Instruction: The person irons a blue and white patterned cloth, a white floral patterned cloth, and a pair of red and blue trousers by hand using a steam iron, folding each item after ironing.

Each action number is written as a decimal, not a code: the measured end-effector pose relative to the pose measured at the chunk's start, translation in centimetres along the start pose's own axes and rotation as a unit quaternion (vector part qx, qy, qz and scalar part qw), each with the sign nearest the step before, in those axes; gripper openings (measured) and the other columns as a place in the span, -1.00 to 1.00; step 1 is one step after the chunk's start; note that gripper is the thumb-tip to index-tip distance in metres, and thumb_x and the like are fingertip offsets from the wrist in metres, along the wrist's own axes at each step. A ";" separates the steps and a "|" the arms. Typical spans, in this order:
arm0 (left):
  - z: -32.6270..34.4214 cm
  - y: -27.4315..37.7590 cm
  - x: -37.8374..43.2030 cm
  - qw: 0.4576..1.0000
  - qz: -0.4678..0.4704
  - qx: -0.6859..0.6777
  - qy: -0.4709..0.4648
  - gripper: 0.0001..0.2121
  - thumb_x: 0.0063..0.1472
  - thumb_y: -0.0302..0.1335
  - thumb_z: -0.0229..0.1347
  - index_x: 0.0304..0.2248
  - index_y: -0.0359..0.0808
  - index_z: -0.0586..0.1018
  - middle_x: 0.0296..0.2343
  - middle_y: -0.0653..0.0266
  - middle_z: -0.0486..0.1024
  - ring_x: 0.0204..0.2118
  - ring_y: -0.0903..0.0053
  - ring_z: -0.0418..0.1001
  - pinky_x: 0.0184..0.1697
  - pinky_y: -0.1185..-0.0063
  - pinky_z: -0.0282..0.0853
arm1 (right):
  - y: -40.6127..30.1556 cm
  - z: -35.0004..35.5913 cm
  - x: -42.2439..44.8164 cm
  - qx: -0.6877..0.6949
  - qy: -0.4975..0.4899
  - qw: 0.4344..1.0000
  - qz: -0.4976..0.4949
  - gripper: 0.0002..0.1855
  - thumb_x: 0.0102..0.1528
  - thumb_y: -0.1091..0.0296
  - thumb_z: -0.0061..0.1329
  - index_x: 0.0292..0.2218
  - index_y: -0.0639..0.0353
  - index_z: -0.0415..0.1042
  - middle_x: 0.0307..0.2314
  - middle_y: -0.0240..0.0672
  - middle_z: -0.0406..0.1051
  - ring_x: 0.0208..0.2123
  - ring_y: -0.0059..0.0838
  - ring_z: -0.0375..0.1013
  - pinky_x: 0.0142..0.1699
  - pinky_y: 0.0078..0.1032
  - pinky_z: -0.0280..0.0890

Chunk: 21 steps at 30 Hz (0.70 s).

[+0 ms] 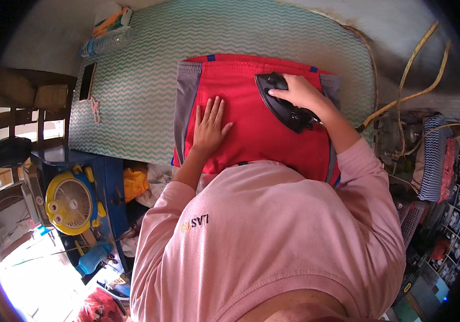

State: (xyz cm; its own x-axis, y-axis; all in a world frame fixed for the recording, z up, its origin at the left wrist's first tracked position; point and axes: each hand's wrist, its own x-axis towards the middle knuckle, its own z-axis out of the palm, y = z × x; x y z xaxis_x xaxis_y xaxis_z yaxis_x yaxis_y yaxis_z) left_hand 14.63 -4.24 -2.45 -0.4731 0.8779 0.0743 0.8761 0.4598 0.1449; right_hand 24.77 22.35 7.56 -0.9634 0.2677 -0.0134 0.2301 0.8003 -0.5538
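Red shorts (238,137) with grey side panels and an elastic waistband lie spread out in front of me, the waistband at the far side. My left hand (209,124) rests flat on the left part of the red cloth, palm down, fingers apart. In my right hand (300,92) is a black clothes iron (284,106), gripped by its handle. Its tip points toward the waistband, and it sits on the right half of the shorts. The near edge of the garment is partly hidden by my torso.
Under the shorts is a table covered in a green zigzag cloth (133,108). A smartphone (88,81), a small pink item (95,110) and a clear plastic bottle (107,41) lie at its left. A yellow fan (71,201) stands lower left; a yellowish cord (386,106) runs on the right.
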 end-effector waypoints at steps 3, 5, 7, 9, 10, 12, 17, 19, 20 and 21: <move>-0.5 0.3 0.3 1.000 -0.010 -0.004 -0.013 -0.37 0.12 -0.08 -0.14 0.11 -0.22 0.03 0.13 0.29 -0.08 0.19 0.39 -0.14 0.18 0.25 -0.31 | 1.3 -2.0 2.3 0.121 -0.162 0.968 0.147 -0.46 -0.10 -0.06 0.03 -0.34 0.31 0.31 -0.70 -0.24 0.33 -0.74 -0.51 0.33 -0.66 -0.52 0.23; -1.0 0.5 0.4 0.999 -0.021 0.002 -0.031 -0.39 0.12 -0.10 -0.13 0.11 -0.20 0.05 0.12 0.29 -0.06 0.18 0.39 -0.14 0.17 0.23 -0.32 | 3.0 -4.2 3.8 0.191 -0.155 0.953 0.176 -0.49 -0.10 -0.05 0.04 -0.36 0.27 0.28 -0.76 -0.41 0.24 -0.77 -0.64 0.23 -0.71 -0.63 0.16; -1.5 0.3 0.7 0.999 -0.025 -0.018 -0.017 -0.42 0.11 -0.13 -0.10 0.08 -0.20 0.12 0.10 0.28 0.01 0.17 0.40 -0.09 0.17 0.20 -0.31 | 5.4 -7.4 5.6 0.245 -0.118 0.943 0.190 -0.51 -0.11 -0.05 0.06 -0.41 0.23 0.27 -0.74 -0.48 0.17 -0.76 -0.68 0.17 -0.71 -0.66 0.12; -2.0 -0.1 0.8 0.999 -0.024 -0.036 0.022 -0.51 0.09 -0.21 -0.04 0.01 -0.19 0.25 0.03 0.27 0.16 0.12 0.39 0.03 0.15 0.19 -0.25 | 8.1 -10.1 7.5 0.247 -0.070 0.946 0.195 -0.52 -0.12 -0.08 0.06 -0.45 0.18 0.27 -0.75 -0.51 0.14 -0.76 -0.71 0.16 -0.72 -0.67 0.10; -2.2 -0.4 0.9 0.998 -0.034 -0.031 0.040 -0.53 0.09 -0.23 -0.02 -0.01 -0.19 0.27 0.00 0.27 0.19 0.11 0.38 0.06 0.14 0.20 -0.22 | 9.7 -11.2 8.4 0.242 -0.061 0.949 0.190 -0.52 -0.13 -0.09 0.06 -0.45 0.17 0.26 -0.76 -0.52 0.14 -0.76 -0.71 0.17 -0.72 -0.69 0.09; -2.7 -1.7 1.3 0.996 -0.039 -0.011 0.075 -0.56 0.07 -0.27 0.01 -0.04 -0.19 0.31 -0.05 0.27 0.25 0.07 0.37 0.11 0.12 0.21 -0.17 | 13.0 -12.1 10.3 0.176 -0.049 0.952 0.245 -0.52 -0.13 -0.10 0.06 -0.45 0.17 0.26 -0.76 -0.51 0.15 -0.76 -0.70 0.17 -0.72 -0.68 0.10; -3.5 -5.6 2.1 0.982 -0.133 -0.003 0.132 -0.59 0.07 -0.29 0.03 -0.09 -0.22 0.34 -0.12 0.22 0.29 -0.02 0.32 0.20 0.04 0.30 0.00 | 20.8 -13.6 10.2 0.109 0.053 0.967 0.224 -0.47 -0.13 -0.08 0.07 -0.32 0.22 0.32 -0.68 -0.38 0.30 -0.68 -0.56 0.31 -0.59 -0.56 0.23; -3.4 -7.5 2.6 0.970 -0.187 -0.037 0.149 -0.59 0.07 -0.28 0.04 -0.09 -0.25 0.34 -0.15 0.18 0.31 -0.07 0.30 0.23 -0.01 0.35 0.08 | 21.6 -13.6 9.0 -0.031 0.218 0.970 0.102 -0.46 -0.13 -0.07 0.07 -0.28 0.22 0.34 -0.59 -0.29 0.39 -0.58 -0.43 0.39 -0.45 -0.49 0.29; -3.3 -8.5 3.0 0.965 -0.208 -0.074 0.144 -0.59 0.07 -0.28 0.04 -0.10 -0.26 0.34 -0.17 0.16 0.31 -0.10 0.29 0.25 -0.04 0.37 0.11 | 21.6 -13.5 8.0 -0.128 0.320 0.939 0.017 -0.46 -0.13 -0.07 0.06 -0.26 0.21 0.35 -0.55 -0.26 0.41 -0.52 -0.37 0.41 -0.39 -0.46 0.29; -3.0 -9.5 3.5 0.957 -0.229 -0.111 0.138 -0.59 0.07 -0.28 0.05 -0.10 -0.27 0.34 -0.20 0.15 0.32 -0.13 0.28 0.26 -0.08 0.39 0.14 | 21.3 -13.3 6.6 -0.221 0.407 0.883 -0.073 -0.45 -0.13 -0.07 0.06 -0.25 0.21 0.36 -0.50 -0.23 0.43 -0.47 -0.31 0.43 -0.32 -0.43 0.30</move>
State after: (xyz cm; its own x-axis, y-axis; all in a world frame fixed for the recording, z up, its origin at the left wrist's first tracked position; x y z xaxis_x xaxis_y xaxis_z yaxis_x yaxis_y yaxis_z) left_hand 4.32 -5.93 -0.57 -0.8357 0.5093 0.2055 0.5447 0.7206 0.4290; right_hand 25.10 48.34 6.73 -0.6108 0.2969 0.7340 0.3155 0.9415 -0.1184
